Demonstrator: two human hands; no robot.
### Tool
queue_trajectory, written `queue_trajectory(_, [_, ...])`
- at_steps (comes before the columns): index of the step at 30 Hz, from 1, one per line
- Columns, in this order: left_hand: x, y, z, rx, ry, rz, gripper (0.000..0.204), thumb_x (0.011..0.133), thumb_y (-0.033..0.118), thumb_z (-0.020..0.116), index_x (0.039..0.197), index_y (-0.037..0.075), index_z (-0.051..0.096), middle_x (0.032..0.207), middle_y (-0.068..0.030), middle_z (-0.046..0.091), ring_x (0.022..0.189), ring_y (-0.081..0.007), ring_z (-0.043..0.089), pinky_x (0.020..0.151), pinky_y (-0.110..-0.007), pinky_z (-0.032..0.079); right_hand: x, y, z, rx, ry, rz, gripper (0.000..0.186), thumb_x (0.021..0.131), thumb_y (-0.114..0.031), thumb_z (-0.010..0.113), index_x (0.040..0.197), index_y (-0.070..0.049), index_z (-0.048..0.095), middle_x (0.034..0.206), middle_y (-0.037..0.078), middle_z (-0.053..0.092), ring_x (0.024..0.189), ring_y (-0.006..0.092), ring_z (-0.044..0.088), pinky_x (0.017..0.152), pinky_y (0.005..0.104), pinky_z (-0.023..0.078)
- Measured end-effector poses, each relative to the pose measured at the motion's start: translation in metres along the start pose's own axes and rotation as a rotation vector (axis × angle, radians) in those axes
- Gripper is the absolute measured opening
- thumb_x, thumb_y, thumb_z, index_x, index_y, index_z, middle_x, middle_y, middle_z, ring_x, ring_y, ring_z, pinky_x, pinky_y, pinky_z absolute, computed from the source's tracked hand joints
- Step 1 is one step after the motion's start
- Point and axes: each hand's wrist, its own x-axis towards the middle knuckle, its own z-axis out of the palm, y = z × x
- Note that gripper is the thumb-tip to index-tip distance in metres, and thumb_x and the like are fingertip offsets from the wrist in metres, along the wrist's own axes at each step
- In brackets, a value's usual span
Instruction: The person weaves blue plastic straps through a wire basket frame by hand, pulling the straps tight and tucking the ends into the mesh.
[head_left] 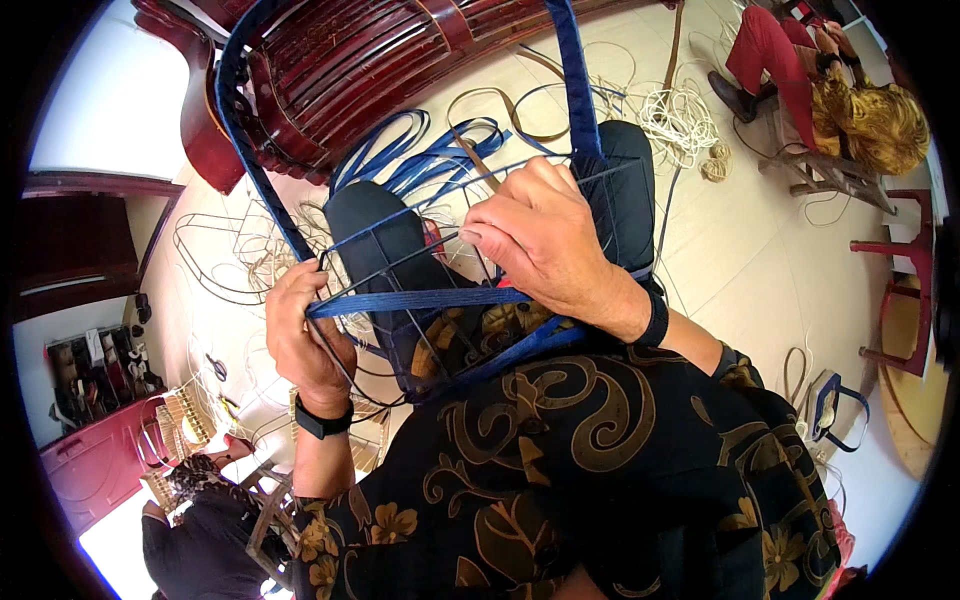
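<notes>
A dark wire basket frame (385, 262) rests across my lap, with a tall blue fabric-covered handle (578, 85) arching away over it. A flat blue strap (420, 300) stretches across the frame's near side, from my left hand toward the underside of my right hand. My left hand (305, 335) is closed round the frame's left corner, fingers on the outer side. Over the frame's right half, my right hand (550, 240) is closed in a fist, thumb pressed to the bent fingers. What those fingers hold is hidden from view.
Loose blue straps (425, 155) lie on the floor before a dark red wooden bench (350, 70). A tangle of white cord (678, 125) lies at right. One person (800, 90) sits at upper right, another (210, 530) at lower left. A red stool (915, 270) stands at right.
</notes>
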Motion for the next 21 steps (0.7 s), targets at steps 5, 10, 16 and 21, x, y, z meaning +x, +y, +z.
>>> queue_trajectory(5, [-0.016,-0.008,0.019,-0.035,0.028,-0.011,0.021,0.107,0.013,0.049,0.12,-0.002,0.054,0.106,-0.0208,0.069,0.102,-0.0376,0.068,0.095,-0.048,0.052,-0.009,0.012,0.007,-0.005,0.017,-0.027,0.009,0.089,-0.019,0.074,0.088,-0.009,0.073,0.076,0.005,0.054,0.077,0.0237,0.049,0.074,0.0361,0.039])
queue_trajectory(10, [-0.009,-0.003,0.022,-0.007,0.046,0.01,0.015,0.104,0.014,0.051,0.108,0.0,0.054,0.104,-0.02,0.07,0.1,-0.0396,0.07,0.089,-0.046,0.054,-0.017,0.009,0.004,-0.033,0.038,-0.019,0.009,0.084,-0.015,0.076,0.087,-0.008,0.072,0.076,0.005,0.055,0.076,0.0245,0.05,0.073,0.0363,0.039])
queue_trajectory(16, [-0.021,0.008,0.02,-0.031,0.091,0.049,0.025,0.101,0.006,0.059,0.123,-0.001,0.052,0.113,-0.0229,0.069,0.106,-0.0381,0.068,0.098,-0.047,0.052,-0.038,-0.001,0.0,-0.098,0.078,-0.063,0.016,0.08,-0.024,0.08,0.086,-0.012,0.071,0.078,0.002,0.052,0.077,0.0237,0.05,0.072,0.0382,0.037])
queue_trajectory(21, [-0.037,0.009,0.022,-0.017,0.141,0.04,0.029,0.104,0.01,0.056,0.13,0.005,0.045,0.115,-0.0213,0.069,0.108,-0.0397,0.068,0.099,-0.05,0.052,-0.046,-0.01,0.001,-0.126,0.076,-0.111,0.02,0.078,-0.026,0.081,0.088,-0.012,0.072,0.078,0.001,0.052,0.076,0.0231,0.049,0.071,0.0372,0.036])
